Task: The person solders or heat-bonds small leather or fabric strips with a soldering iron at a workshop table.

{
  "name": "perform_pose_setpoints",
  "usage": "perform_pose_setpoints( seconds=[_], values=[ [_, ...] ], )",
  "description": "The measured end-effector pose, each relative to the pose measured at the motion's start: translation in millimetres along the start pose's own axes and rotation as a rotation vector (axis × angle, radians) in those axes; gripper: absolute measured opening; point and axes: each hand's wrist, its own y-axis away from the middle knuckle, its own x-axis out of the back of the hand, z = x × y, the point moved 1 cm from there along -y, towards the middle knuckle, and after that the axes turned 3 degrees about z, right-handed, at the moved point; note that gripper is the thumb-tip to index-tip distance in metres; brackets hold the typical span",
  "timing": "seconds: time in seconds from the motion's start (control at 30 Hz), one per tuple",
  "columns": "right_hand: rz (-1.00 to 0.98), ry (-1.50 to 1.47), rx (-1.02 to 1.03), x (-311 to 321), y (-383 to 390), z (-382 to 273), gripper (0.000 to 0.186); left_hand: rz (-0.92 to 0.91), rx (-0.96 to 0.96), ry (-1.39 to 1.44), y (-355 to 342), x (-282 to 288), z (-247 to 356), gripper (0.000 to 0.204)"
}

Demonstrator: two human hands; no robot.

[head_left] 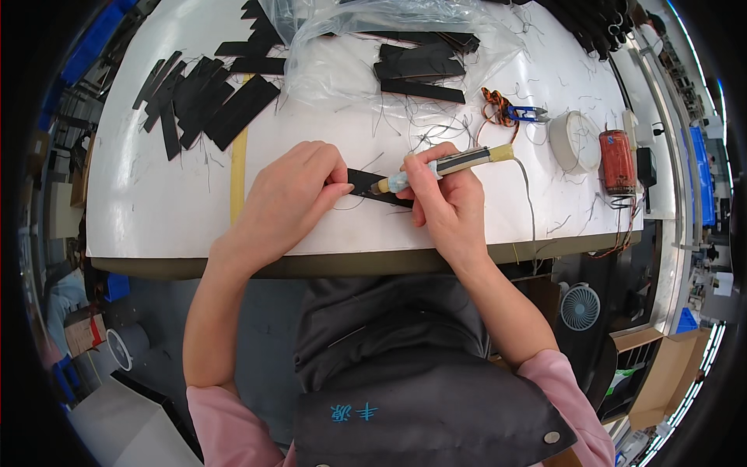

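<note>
A flat black strip (364, 183) lies on the white tabletop just ahead of me. My left hand (299, 191) pinches its left end between thumb and fingers. In my right hand (447, 194) is a corded pen-shaped tool (467, 160), wrapped in yellowish tape and gripped like a pen. Its tip (378, 187) points left and down at the strip's face, touching it or just above it. The strip's right end runs under my right fingers. A loose thread curls below the strip, near my left thumb.
Black strips (198, 97) are heaped at the far left; more (420, 70) lie by a clear plastic bag (327, 74). To the right are blue thread snips (527, 114), a white roll (574, 142) and a red cylinder (618, 163). The tool's grey cord (531, 202) hangs over the near edge.
</note>
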Motion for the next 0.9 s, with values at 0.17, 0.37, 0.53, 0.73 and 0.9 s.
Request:
perform_pose_setpoints(
  seconds=[0.17,0.37,0.53,0.73,0.9],
  values=[
    [0.012,-0.001,0.055,-3,-2,5,0.021,-0.006,0.028,0.013,1,0,-4,0.014],
    [0.017,0.115,0.102,-1,-2,5,0.023,0.001,0.027,0.017,0,1,-4,0.014],
    [-0.045,0.242,0.103,0,-3,7,0.016,0.005,0.029,0.030,0,1,-5,0.013],
    [0.028,0.096,0.090,-3,-3,8,0.023,0.002,0.174,0.123,3,6,-6,0.010],
    [-0.075,0.010,0.105,-14,-4,-6,0.018,0.008,0.329,0.273,2,7,-5,0.009]
  ],
)
